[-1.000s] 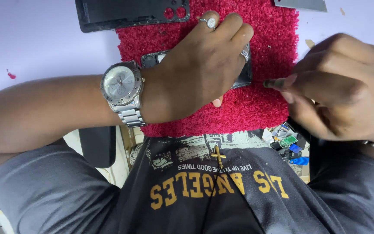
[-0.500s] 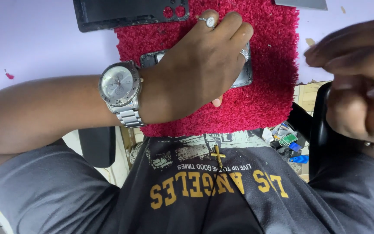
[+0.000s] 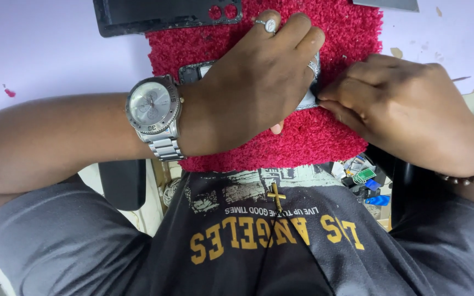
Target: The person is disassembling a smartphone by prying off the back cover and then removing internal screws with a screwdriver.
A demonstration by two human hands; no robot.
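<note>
My left hand (image 3: pixel 253 93) lies flat over a phone (image 3: pixel 193 71) on a red fuzzy mat (image 3: pixel 346 33), pressing it down; only the phone's left corner and right edge show. A silver wristwatch (image 3: pixel 153 107) sits on that wrist and rings on the fingers. My right hand (image 3: pixel 407 109) is at the phone's right edge, its fingertips pinched against that edge. Whether a tool is between the fingers is hidden.
A black phone back cover (image 3: pixel 160 13) with camera holes lies above the mat on the pale lilac table (image 3: pixel 50 49). A grey flat piece (image 3: pixel 385 4) sits at the top right. Below the table edge, a box of small parts (image 3: pixel 363 175) shows beside my dark shirt.
My right hand drew back to the right from the phone, then returned and now touches its right edge. The thin tool it held a second ago is no longer seen. My left hand stayed put.
</note>
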